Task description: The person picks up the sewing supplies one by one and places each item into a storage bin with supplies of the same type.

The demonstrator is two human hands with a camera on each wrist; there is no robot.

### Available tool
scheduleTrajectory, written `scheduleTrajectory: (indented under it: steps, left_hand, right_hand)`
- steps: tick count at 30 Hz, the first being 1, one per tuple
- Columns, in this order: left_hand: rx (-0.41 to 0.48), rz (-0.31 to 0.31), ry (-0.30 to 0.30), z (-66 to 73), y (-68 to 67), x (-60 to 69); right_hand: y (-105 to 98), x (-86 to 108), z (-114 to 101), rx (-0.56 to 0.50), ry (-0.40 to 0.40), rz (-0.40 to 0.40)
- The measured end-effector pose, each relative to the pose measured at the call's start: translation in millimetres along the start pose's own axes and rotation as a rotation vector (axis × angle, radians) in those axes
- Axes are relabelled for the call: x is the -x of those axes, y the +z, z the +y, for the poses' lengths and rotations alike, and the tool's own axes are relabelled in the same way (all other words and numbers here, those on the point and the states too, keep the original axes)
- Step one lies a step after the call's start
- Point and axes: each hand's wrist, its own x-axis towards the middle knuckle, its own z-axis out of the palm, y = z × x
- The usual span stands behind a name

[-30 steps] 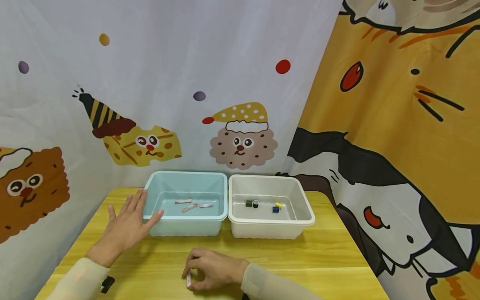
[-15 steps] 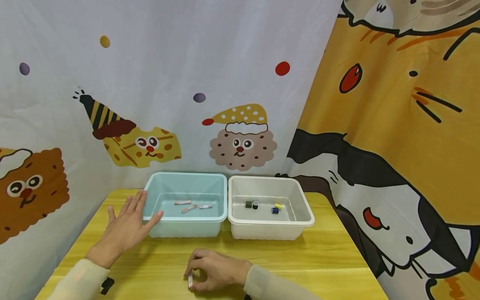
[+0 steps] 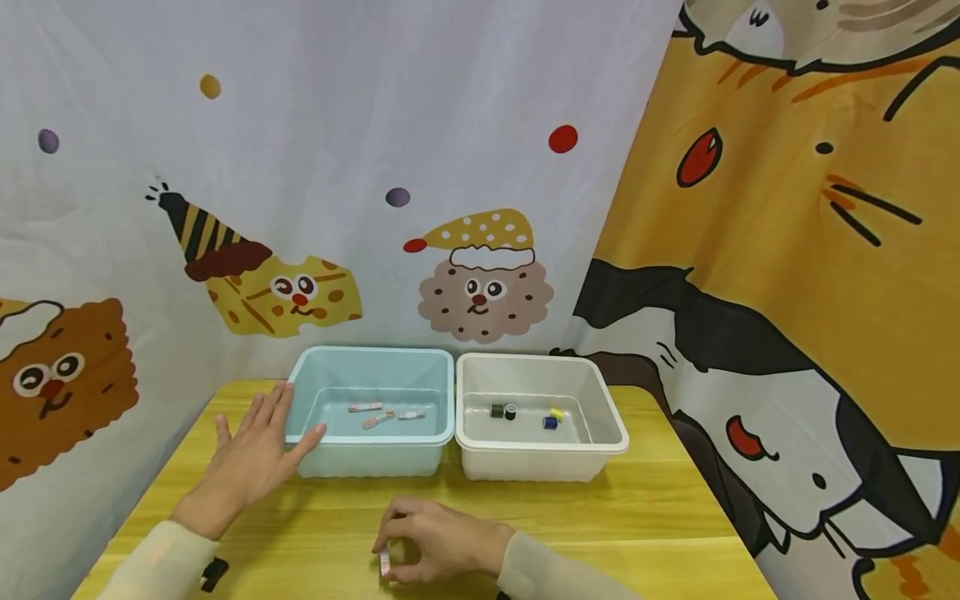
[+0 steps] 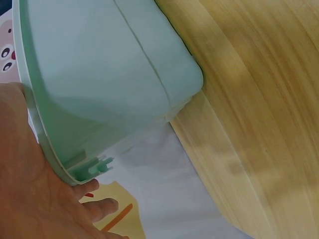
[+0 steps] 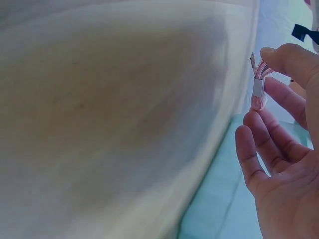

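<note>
In the head view, my left hand [image 3: 251, 454] rests with straight, spread fingers on the left end of a light blue bin [image 3: 371, 459]. The left wrist view shows that hand [image 4: 40, 184] against the rim of the bin [image 4: 109, 74]. Low in front of the bins, my right hand [image 3: 442, 537] pinches a small folded tape measure [image 3: 385, 562] between thumb and fingers. Up close, the tape measure [image 5: 258, 87] is a pink-and-white looped bundle with a white band and a metal tip. Several similar bundles [image 3: 378, 419] lie inside the blue bin.
A white bin [image 3: 536, 463] stands to the right of the blue one, with several thread spools [image 3: 551, 422] in green, black, blue and yellow. Both are on a wood-grain table [image 3: 600, 533]. Behind hangs a cartoon-printed curtain [image 3: 480, 100].
My right hand has shifted slightly rightward in the head view, still pinching the tape measure. The left hand stays in place on the bin.
</note>
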Motion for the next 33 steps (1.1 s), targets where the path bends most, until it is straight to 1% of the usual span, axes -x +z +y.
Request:
scheduleTrajectory:
  steps: [7,11,17,25,33]
  left_hand:
    - [0.004,-0.002,-0.002,-0.2,0.6,0.3]
    - [-0.007,0.006,0.004,-0.6,1.0,0.7]
    - [-0.003,-0.004,-0.001,-0.2,3.0,0.1]
    - [-0.021,0.003,-0.005,-0.8,3.3,-0.4]
    - [-0.025,-0.002,-0.003,-1.2,1.8,-1.6]
  right_hand:
    - [-15.3,2.3,-6.4,0.073,-0.008,0.038]
    - [-24.2,2.0,-9.4,0.094,-0.021,0.064]
    - [-37.7,2.5,-12.3,0.101,-0.031,0.098]
    - [-65.3,-1.6,-14.3,0.079,-0.011,0.114]
    - [-91.9,-9.3,-12.1,0.137,-0.036,0.152]
